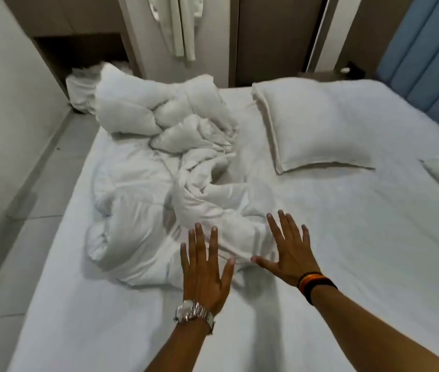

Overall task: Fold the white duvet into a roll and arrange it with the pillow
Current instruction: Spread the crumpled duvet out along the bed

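Head view: left hand, right hand splayed flat, grip empty, touching crumpled duvet; no legible writing.

Crumpled white duvet beside pillow

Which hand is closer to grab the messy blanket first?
Probably the left hand: its spread fingers already lie over the near edge of the crumpled duvet. The right hand, also open, reaches only the duvet's right corner, mostly over bare sheet.
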Demonstrator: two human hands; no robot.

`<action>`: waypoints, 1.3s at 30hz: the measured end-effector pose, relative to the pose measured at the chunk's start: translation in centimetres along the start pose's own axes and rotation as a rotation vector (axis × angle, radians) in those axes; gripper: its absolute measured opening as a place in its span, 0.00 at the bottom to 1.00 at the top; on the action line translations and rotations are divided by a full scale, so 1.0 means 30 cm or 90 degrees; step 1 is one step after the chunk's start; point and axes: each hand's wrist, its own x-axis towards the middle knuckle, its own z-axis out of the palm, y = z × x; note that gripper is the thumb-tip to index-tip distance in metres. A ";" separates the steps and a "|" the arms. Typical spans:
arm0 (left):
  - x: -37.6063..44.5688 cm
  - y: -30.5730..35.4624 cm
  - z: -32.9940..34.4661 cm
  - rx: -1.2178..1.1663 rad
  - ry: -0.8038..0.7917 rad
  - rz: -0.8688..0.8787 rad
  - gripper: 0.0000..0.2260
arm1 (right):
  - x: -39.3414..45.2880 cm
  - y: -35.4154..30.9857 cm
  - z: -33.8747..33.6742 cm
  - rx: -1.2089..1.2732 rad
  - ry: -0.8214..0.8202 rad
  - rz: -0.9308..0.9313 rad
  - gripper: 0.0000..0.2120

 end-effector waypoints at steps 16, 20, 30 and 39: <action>0.204 -0.159 0.462 0.185 0.050 -0.091 0.34 | 0.717 0.135 0.342 0.100 -0.154 -0.122 0.74; 0.172 -0.161 0.480 0.190 0.030 -0.099 0.34 | 0.582 0.108 0.441 0.095 -0.012 -0.137 0.54; 0.107 -0.055 0.329 0.141 -0.044 -0.099 0.32 | 0.181 0.003 0.333 0.173 -0.021 0.061 0.21; -0.118 0.190 -0.034 0.024 -0.169 0.020 0.26 | -0.517 -0.139 0.076 0.861 -0.072 0.443 0.12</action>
